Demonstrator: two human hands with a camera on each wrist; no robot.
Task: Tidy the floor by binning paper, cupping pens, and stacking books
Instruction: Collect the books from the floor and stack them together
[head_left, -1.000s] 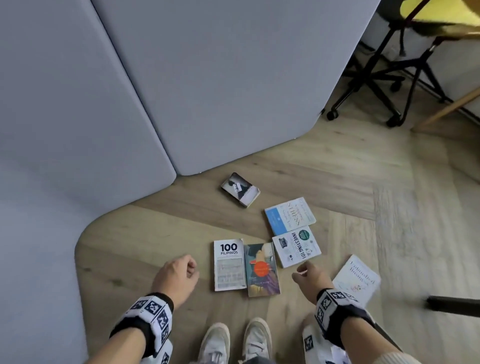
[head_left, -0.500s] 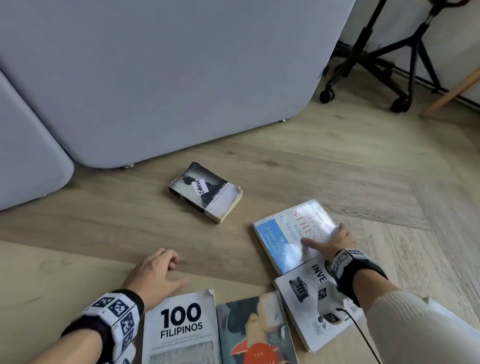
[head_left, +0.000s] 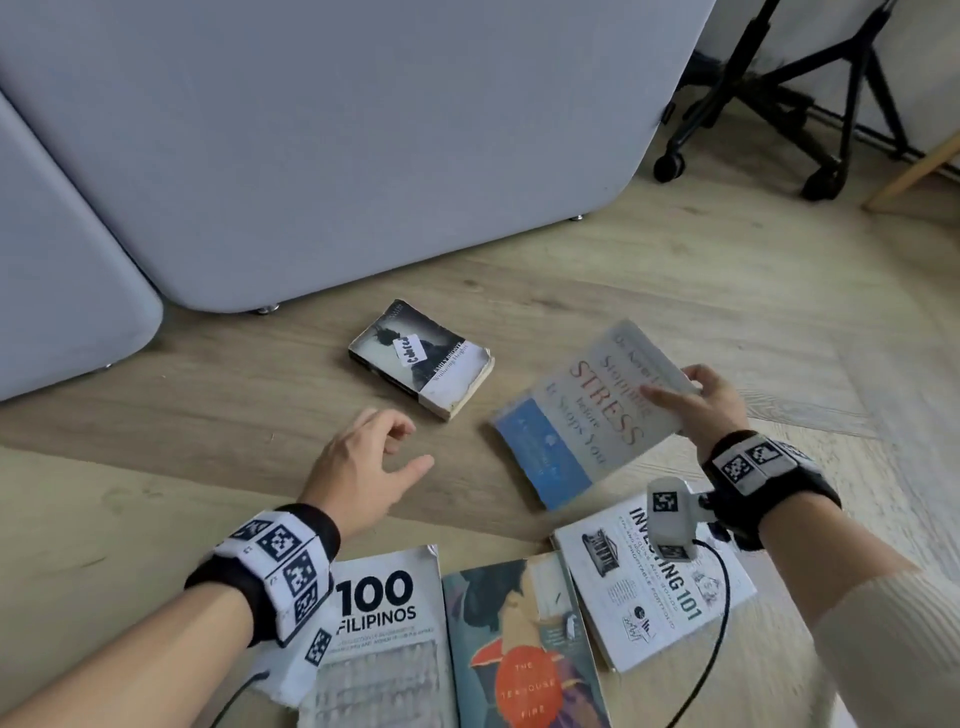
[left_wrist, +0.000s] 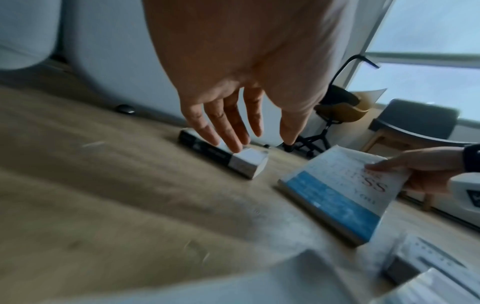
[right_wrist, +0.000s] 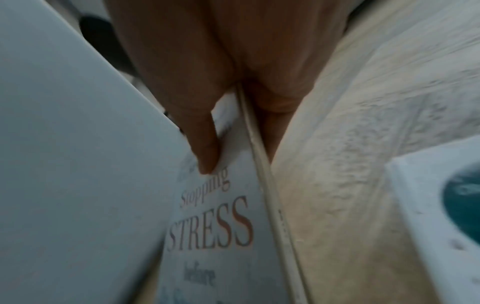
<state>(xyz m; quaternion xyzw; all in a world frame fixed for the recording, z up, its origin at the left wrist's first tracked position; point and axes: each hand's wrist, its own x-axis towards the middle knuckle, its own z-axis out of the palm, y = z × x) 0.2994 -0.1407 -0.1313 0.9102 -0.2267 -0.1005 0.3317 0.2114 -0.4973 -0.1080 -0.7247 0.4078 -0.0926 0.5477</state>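
My right hand (head_left: 693, 397) grips the far edge of the white-and-blue STRESS book (head_left: 582, 415), thumb on the cover (right_wrist: 207, 156), fingers beneath, and tilts it off the wooden floor. A small dark paperback (head_left: 421, 356) lies flat to its left. My left hand (head_left: 371, 457) hovers open just short of that paperback, fingers spread toward it (left_wrist: 228, 131). Near me lie the 100 FILIPINOS book (head_left: 379, 634), a teal-and-orange book (head_left: 524, 644) and the INVESTING 101 book (head_left: 654, 577).
Grey padded partition panels (head_left: 337, 145) stand along the far side of the floor. A black wheeled chair base (head_left: 753, 104) and a wooden leg (head_left: 914, 166) sit at the far right. Bare wooden floor (head_left: 156, 441) stretches left of my hands.
I have crouched closer to the floor. My right hand took hold of the STRESS book and lifted its far edge. My left hand reached forward toward the dark paperback.
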